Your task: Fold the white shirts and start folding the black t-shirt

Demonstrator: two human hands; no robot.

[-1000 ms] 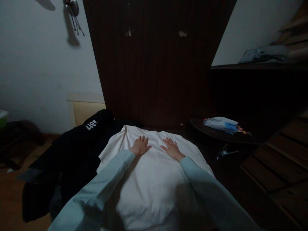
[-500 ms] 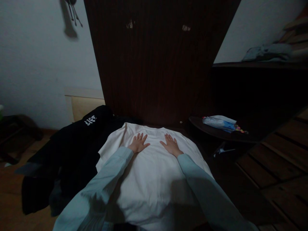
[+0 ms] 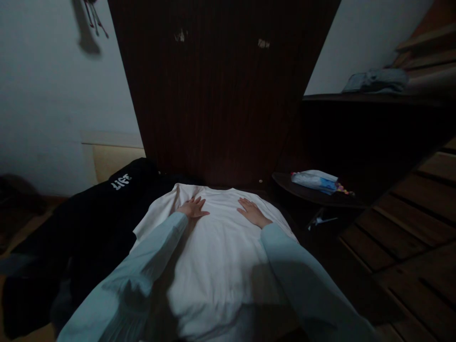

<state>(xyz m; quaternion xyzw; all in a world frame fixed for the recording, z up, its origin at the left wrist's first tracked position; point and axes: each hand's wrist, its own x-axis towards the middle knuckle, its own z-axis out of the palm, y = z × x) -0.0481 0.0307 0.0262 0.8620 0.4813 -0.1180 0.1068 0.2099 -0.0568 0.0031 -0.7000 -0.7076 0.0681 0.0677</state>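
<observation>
A white garment [image 3: 217, 247] lies spread flat in front of me in dim light. My left hand [image 3: 192, 208] rests palm down on its far left part, fingers stretched out. My right hand [image 3: 251, 211] lies flat on the far right part, fingers also spread. Both hands hold nothing and press on the cloth. Pale blue sleeves cover both my arms.
A black garment with white lettering [image 3: 89, 213] lies to the left of the white one. A dark wooden wardrobe [image 3: 221, 90] stands behind. A small dark round table [image 3: 317, 194] at the right carries a plastic packet [image 3: 315, 180]. Folded cloth [image 3: 374, 80] lies on a shelf at upper right.
Both hands have slid apart across the white garment, the left one further left and the right one slightly right. The camera has shifted a little to the right.
</observation>
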